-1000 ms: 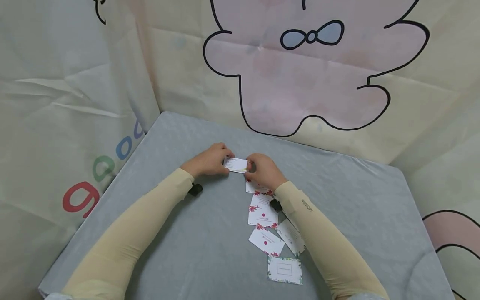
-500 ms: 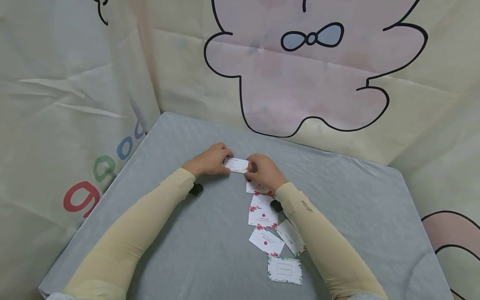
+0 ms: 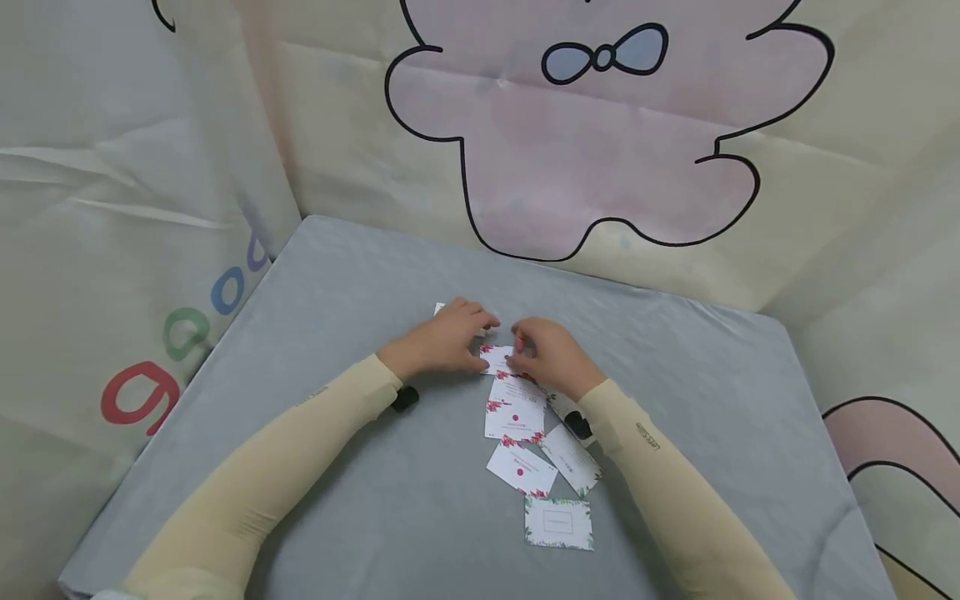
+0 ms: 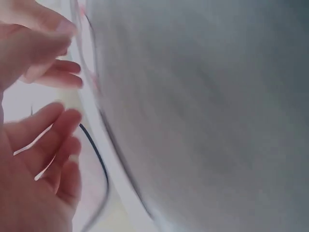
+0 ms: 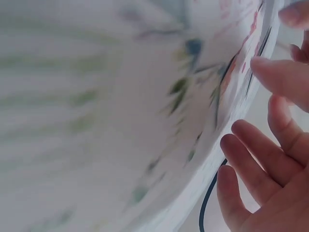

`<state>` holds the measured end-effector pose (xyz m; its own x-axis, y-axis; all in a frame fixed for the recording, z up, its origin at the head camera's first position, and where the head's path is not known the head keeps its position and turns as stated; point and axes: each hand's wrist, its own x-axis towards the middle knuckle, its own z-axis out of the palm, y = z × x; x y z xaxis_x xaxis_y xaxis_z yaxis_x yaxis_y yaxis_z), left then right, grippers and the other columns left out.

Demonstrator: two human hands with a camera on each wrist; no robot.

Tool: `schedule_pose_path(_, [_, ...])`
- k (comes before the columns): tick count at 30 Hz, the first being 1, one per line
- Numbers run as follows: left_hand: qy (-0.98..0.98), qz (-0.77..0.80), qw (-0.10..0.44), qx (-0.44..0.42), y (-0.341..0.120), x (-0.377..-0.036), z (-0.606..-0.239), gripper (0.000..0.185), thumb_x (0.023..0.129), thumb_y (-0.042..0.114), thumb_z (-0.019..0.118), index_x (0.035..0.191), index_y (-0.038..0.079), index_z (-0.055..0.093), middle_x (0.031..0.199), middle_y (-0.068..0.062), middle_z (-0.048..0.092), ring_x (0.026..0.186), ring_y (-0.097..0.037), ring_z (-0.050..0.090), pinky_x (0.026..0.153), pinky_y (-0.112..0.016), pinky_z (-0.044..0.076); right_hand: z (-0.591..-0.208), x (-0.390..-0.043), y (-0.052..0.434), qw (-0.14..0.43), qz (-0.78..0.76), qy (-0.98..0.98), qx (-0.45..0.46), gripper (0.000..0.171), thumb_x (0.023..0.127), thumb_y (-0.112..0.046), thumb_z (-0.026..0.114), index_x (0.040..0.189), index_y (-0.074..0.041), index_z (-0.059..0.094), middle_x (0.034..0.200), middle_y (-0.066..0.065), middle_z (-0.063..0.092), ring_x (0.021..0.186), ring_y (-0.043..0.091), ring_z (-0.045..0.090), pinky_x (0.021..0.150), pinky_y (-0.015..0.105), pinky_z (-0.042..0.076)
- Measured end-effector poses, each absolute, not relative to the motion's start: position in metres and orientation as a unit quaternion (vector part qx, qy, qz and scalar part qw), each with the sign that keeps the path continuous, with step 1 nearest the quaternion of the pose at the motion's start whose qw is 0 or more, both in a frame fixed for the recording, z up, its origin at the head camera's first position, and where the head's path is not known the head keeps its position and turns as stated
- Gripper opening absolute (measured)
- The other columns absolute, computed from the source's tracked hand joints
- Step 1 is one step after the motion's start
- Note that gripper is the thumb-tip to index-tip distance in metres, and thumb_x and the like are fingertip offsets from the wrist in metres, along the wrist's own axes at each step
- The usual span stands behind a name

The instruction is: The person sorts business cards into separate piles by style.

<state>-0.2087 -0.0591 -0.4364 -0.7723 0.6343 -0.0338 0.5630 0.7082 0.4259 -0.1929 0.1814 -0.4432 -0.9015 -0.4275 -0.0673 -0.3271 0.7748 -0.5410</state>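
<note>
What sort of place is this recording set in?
Probably a makeshift recording booth, not a home or office: a grey-covered table walled in by cartoon-printed sheets, with small printed cards spread under both hands.

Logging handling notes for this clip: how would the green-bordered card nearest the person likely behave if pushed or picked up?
The green-bordered card lies fully flat on the grey cloth, so it is probably thin and light and would slide easily. With no raised edge showing, lifting it likely needs a fingernail or a slide first. Its straight edges suggest slightly stiff cardstock, which could still bend.
</note>
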Motion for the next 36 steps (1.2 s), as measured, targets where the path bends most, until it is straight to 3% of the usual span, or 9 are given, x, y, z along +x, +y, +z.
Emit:
schedule_pose_path(12, [0.930, 0.118, 0.121, 0.327, -0.038, -0.199, -0.428, 0.064, 0.090, 0.031, 0.085, 0.146, 0.006, 0.065, 0.133, -0.010, 0.070, 0.120, -0.030, 0.056, 0.108, -0.045, 0.048, -0.446, -0.184, 0.195, 0.101, -0.251, 0.935, -0.232, 0.028, 0.092, -0.021, 0.086, 0.082, -0.018, 0.059, 0.135, 0.009, 0.073, 0.129, 0.028, 0.066, 0.111, 0.048, 0.054])
schedule_pose_path(18, [0.931, 0.126, 0.113, 0.322, -0.030, -0.204, -0.433, 0.067, 0.089, 0.033, 0.086, 0.147, 0.007, 0.064, 0.134, -0.010, 0.068, 0.120, -0.028, 0.054, 0.109, -0.044, 0.047, -0.444, -0.183, 0.203, 0.111, -0.264, 0.934, -0.215, 0.026, 0.092, -0.021, 0.086, 0.085, -0.020, 0.062, 0.134, 0.004, 0.072, 0.121, 0.025, 0.066, 0.101, 0.044, 0.056])
schedule_pose_path(26, [0.923, 0.158, 0.126, 0.328, -0.017, -0.220, -0.432, 0.071, 0.089, 0.030, 0.086, 0.152, 0.007, 0.059, 0.141, -0.012, 0.062, 0.127, -0.030, 0.055, 0.115, -0.046, 0.045, -0.443, -0.190, 0.215, 0.097, -0.272, 0.936, -0.202, 0.021, 0.094, -0.017, 0.082, 0.088, -0.016, 0.062, 0.124, 0.001, 0.072, 0.108, 0.023, 0.062, 0.094, 0.041, 0.051])
schedule_pose_path(32, [0.920, 0.193, 0.135, 0.314, -0.014, -0.240, -0.435, 0.068, 0.088, 0.021, 0.083, 0.151, 0.008, 0.060, 0.137, -0.010, 0.062, 0.119, -0.025, 0.058, 0.111, -0.048, 0.047, -0.443, -0.204, 0.220, 0.087, -0.271, 0.941, -0.185, 0.019, 0.095, -0.018, 0.081, 0.090, -0.017, 0.062, 0.128, 0.002, 0.070, 0.114, 0.023, 0.063, 0.100, 0.044, 0.052])
schedule_pose_path(36, [0.918, 0.194, 0.139, 0.317, -0.013, -0.250, -0.436, 0.063, 0.089, 0.020, 0.081, 0.149, 0.009, 0.062, 0.133, -0.009, 0.062, 0.117, -0.025, 0.057, 0.111, -0.049, 0.045, -0.442, -0.208, 0.221, 0.086, -0.271, 0.944, -0.167, 0.019, 0.095, -0.021, 0.081, 0.090, -0.018, 0.063, 0.122, 0.001, 0.069, 0.109, 0.023, 0.061, 0.096, 0.043, 0.051])
